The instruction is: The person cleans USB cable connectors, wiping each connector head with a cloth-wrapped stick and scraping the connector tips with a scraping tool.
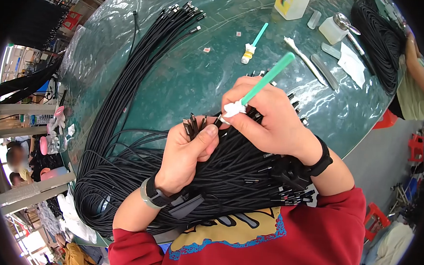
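Note:
My left hand [187, 148] is closed round several black cable connectors [193, 126], their ends pointing up between thumb and fingers. My right hand [265, 113] pinches a green stick [271, 75] with white wadding [234, 108] wrapped at its lower end. The wadding touches or nearly touches the tip of one connector at my left fingertips. Under both hands lies a large coiled bundle of black cables [137, 176], with more connector ends showing at its right side.
On the green table [176, 82] lie a second green stick in a small vial [247, 54], a metal-topped bottle [334, 29], a white container [291, 4], a white cloth [351, 65] and grey strips. A person's arm [414, 66] is at the right, near more coiled cable [377, 40].

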